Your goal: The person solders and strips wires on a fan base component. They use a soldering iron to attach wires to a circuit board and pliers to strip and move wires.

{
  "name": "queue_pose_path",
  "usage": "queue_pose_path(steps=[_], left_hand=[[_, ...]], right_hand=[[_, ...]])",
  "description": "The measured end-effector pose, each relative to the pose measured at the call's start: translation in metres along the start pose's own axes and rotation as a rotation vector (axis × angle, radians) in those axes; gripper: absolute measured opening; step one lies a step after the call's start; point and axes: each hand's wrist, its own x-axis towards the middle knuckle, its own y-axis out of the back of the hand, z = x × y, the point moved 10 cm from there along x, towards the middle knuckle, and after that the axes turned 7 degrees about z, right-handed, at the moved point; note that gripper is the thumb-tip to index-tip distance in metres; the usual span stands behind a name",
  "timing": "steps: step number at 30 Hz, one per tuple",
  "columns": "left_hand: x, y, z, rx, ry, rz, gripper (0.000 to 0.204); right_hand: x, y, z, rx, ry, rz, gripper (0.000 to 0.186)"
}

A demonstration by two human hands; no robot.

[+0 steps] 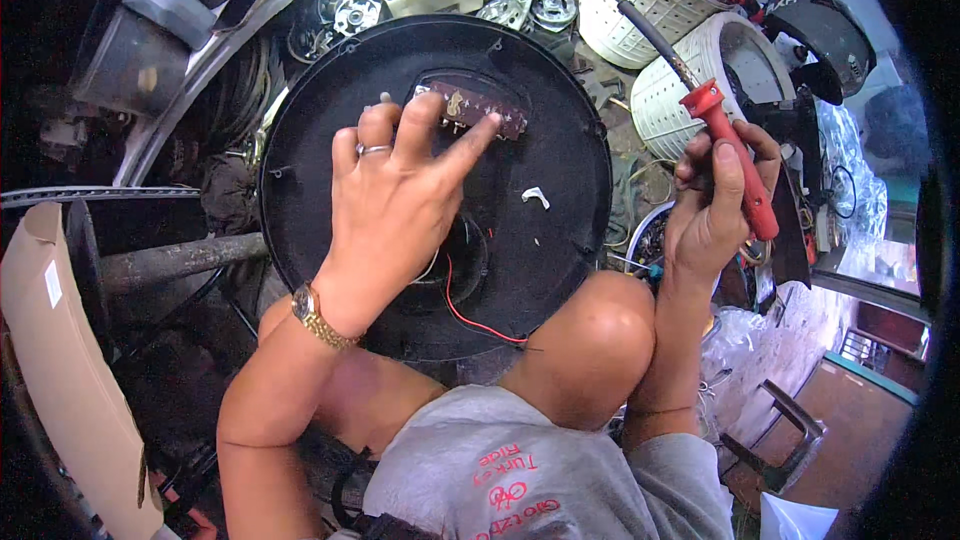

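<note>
A small brown circuit board on a round black plastic housing is touched by the spread-fingered left hand; a red-handled soldering iron is clamped in the right hand.

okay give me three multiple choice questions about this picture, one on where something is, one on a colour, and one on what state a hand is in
1. Where does the small brown circuit board sit?
A. On the round black panel
B. Inside a white basket
C. On the cardboard box

2. What colour is the handle of the soldering tool?
A. Blue
B. Red
C. Yellow

3. What is the left hand doing?
A. Closed in a fist around the tool
B. Resting on the knee
C. Spread open with fingertips at the board

Answers:
1. A, the board lies in a recess near the top of the round black panel.
2. B, the grip in the right hand is red, with a dark cord leading off it.
3. C, the fingers are splayed and reach the board's edge, holding nothing.
</note>
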Motion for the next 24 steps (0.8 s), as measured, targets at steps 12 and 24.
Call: queue_pose_path(steps=[12,24], left_hand=[[0.005,-0.008,-0.023,-0.331,0.111,-0.030,0.039],[-0.006,-0.012,-0.077,-0.534,0.407,0.197,0.032]], right_hand=[[-0.002,-0.009,0.003,-0.053,-0.031,-0.072,0.027],[-0.025,-0.045,0.001,-0.166,-0.028,-0.344,0.021]])
